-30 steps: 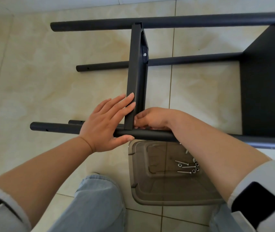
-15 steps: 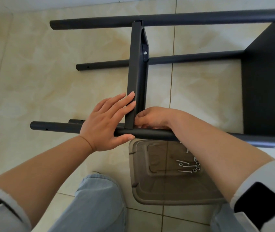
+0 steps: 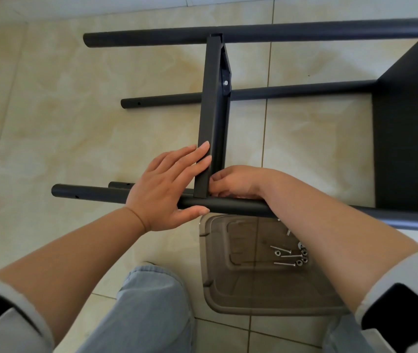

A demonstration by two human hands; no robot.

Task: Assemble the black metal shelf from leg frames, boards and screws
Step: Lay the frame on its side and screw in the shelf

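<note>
Hands at the joint of board and near tube.
Left hand [image 3: 163,189] flat, fingers straight against the left face of the board [image 3: 211,115], thumb under the near tube [image 3: 231,205]. Right hand [image 3: 234,182] curled just right of the board's near end, behind the tube; whether gripping anything, cannot tell. Beyond both hands, far tube [image 3: 304,30]. Below the right forearm, tray [image 3: 218,284] with screws [image 3: 289,256] on the floor [image 3: 75,123].

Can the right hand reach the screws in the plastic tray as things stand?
Probably yes. The screws lie loose in the open plastic tray, right under the right forearm, nothing covering them. The right hand would first have to leave the board's corner at the near leg tube.
</note>
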